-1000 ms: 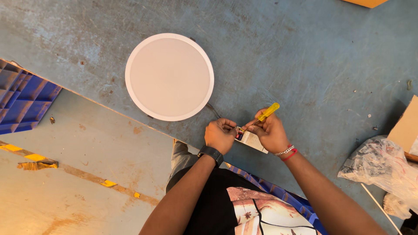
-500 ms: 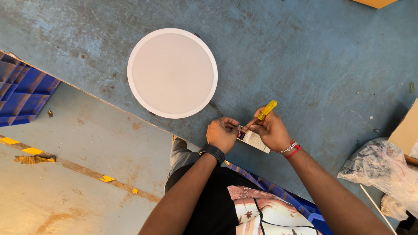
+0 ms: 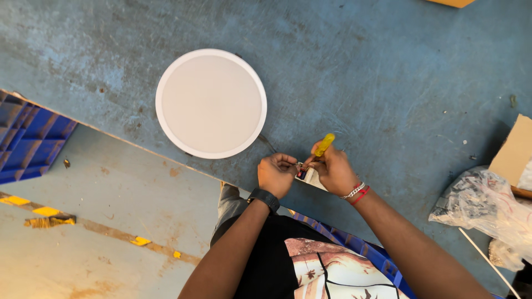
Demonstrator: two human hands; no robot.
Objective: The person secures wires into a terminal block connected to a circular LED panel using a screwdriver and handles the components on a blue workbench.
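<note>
A round white panel light (image 3: 211, 103) lies face up on the worn blue table (image 3: 388, 83). A thin dark wire (image 3: 267, 143) runs from its rim toward my hands at the table's near edge. My left hand (image 3: 276, 174), with a black watch on the wrist, pinches the wire ends against a small white driver box (image 3: 311, 177). My right hand (image 3: 332, 169), wearing bracelets, grips a yellow-handled screwdriver (image 3: 324, 144) with its tip at the box. The box is mostly hidden by my fingers.
A blue plastic crate (image 3: 27, 141) stands on the floor at the left. Crumpled plastic bags (image 3: 482, 207) and a cardboard box (image 3: 515, 152) lie at the table's right side. Yellow tape marks (image 3: 39, 213) cross the concrete floor.
Both hands stay together at the driver box with the screwdriver. The view has shifted slightly, so the light and hands sit a little differently in the frame.
</note>
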